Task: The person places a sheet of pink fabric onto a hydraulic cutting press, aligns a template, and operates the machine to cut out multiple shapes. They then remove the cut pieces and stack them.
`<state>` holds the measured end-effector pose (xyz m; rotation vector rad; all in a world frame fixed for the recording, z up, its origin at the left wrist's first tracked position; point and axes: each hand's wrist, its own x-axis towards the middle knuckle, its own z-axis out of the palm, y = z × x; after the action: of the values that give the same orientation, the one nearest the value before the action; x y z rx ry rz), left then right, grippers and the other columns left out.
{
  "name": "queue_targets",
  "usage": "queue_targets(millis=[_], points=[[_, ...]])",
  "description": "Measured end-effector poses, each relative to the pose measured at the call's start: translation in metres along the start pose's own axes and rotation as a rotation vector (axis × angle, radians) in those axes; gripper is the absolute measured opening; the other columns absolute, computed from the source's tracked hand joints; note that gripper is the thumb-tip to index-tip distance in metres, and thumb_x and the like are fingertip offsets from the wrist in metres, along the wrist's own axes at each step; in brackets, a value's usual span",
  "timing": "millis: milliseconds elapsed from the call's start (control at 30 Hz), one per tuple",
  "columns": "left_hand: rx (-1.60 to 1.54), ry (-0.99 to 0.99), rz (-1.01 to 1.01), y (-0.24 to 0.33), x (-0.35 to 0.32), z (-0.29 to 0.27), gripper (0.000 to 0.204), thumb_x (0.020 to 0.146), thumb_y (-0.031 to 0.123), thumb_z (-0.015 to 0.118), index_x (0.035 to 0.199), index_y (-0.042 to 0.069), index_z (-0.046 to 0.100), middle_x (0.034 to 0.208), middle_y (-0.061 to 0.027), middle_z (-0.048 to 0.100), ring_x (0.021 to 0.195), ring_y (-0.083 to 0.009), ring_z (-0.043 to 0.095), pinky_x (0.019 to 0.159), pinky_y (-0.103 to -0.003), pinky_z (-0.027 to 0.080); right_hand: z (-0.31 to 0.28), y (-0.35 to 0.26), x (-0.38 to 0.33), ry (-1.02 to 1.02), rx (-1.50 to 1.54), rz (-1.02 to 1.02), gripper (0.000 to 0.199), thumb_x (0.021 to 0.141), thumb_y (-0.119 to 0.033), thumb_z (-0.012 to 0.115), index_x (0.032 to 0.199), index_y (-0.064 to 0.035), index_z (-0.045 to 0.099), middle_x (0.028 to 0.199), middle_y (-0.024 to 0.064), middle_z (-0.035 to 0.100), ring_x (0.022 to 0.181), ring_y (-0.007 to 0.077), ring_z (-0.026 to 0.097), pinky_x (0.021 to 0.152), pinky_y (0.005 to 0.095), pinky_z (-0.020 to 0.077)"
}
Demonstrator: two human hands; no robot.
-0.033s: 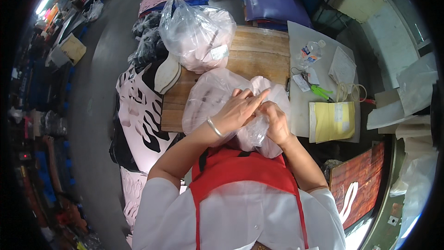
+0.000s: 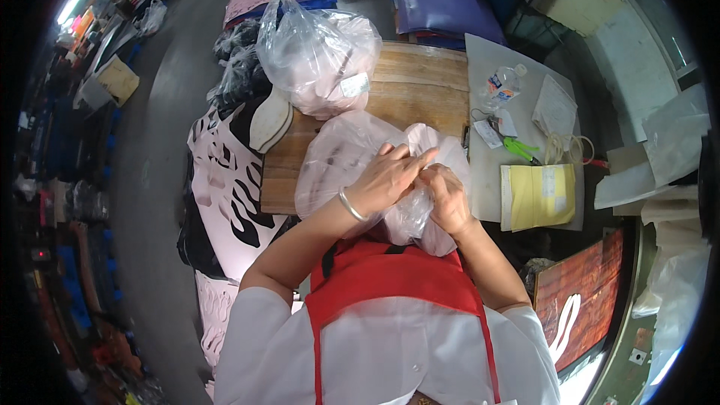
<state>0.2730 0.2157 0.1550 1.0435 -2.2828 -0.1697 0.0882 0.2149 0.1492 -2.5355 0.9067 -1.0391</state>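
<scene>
A clear plastic bag (image 2: pixel 326 161) with pale pink pieces inside lies in front of me at the near side of the wooden board. My left hand (image 2: pixel 386 180), with a silver bangle at the wrist, is closed on the bag's gathered plastic, its index finger stretched to the right. Close against it, my right hand (image 2: pixel 448 199) grips the same bunched plastic with curled fingers. Exactly what lies between the fingertips is hidden. Just beyond stands a second, fuller clear bag (image 2: pixel 315 52) of pale pink pieces with a white label, its top loosely gathered.
Under the bags is a wooden board (image 2: pixel 420 79). To its right, a pale sheet (image 2: pixel 487 187) carries a plastic bottle (image 2: pixel 506 84), green-handled snips (image 2: pixel 519 150) and a yellow packet (image 2: pixel 536 195). Cut-out pink sheets (image 2: pixel 221 202) hang at the left. Purple sheets (image 2: pixel 442 4) are stacked behind.
The fingers of my right hand have shifted slightly at the gathered plastic. My left hand and both bags stay nearly in place.
</scene>
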Motion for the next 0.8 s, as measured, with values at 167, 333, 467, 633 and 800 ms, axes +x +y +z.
queue_targets(millis=[167, 333, 467, 633, 800], points=[[0.222, 0.074, 0.023, -0.01, -0.003, 0.026, 0.037, 0.074, 0.016, 0.064, 0.109, 0.006, 0.065, 0.069, -0.0014, 0.058, 0.072, -0.016, 0.051, 0.069, -0.032, 0.038, 0.007, -0.003, -0.001, 0.004, -0.098, 0.196, 0.033, 0.062, -0.002, 0.067, 0.092, -0.0002, 0.053, 0.082, 0.0171, 0.062, 0.076, 0.0336, 0.06, 0.069, 0.0397, 0.0472], [0.002, -0.039, -0.017, -0.011, -0.004, 0.01, 0.059, 0.071, 0.012, 0.068, 0.127, 0.002, 0.051, 0.081, -0.0075, 0.061, 0.076, -0.0205, 0.053, 0.076, -0.035, 0.042, 0.033, -0.001, -0.014, 0.185, 0.109, 0.16, 0.028, 0.064, -0.001, 0.066, 0.088, -0.0022, 0.051, 0.085, 0.0144, 0.062, 0.083, 0.0356, 0.06, 0.078, 0.0424, 0.0474], [-0.634, -0.35, -0.197, -0.03, 0.016, -0.022, 0.078, 0.073, 0.018, 0.073, 0.139, 0.002, 0.034, 0.101, -0.0143, 0.061, 0.084, -0.0302, 0.058, 0.077, -0.037, 0.046, 0.041, 0.003, -0.018, 0.283, 0.067, 0.035, 0.022, 0.068, -0.002, 0.066, 0.085, -0.003, 0.053, 0.083, 0.0116, 0.061, 0.091, 0.0358, 0.06, 0.09, 0.0462, 0.0456], [-0.323, -0.536, -0.264, -0.047, 0.059, -0.014, 0.051, 0.079, 0.034, 0.069, 0.11, -0.002, 0.054, 0.092, -0.022, 0.063, 0.083, -0.0349, 0.062, 0.073, -0.04, 0.047, 0.027, -0.006, -0.013, 0.171, -0.014, -0.016, 0.019, 0.068, -0.008, 0.068, 0.085, -0.0033, 0.062, 0.085, 0.0103, 0.061, 0.099, 0.036, 0.058, 0.092, 0.0493, 0.0435], [-0.382, -0.413, -0.053, -0.052, 0.073, 0.0, 0.032, 0.079, 0.028, 0.066, 0.092, 0.0, 0.056, 0.083, -0.0214, 0.063, 0.079, -0.037, 0.063, 0.068, -0.043, 0.048, 0.012, -0.021, -0.02, 0.03, 0.05, 0.148, 0.019, 0.068, -0.003, 0.063, 0.086, -0.0078, 0.065, 0.11, 0.0162, 0.056, 0.12, 0.0446, 0.042, 0.098, 0.0516, 0.0377]])
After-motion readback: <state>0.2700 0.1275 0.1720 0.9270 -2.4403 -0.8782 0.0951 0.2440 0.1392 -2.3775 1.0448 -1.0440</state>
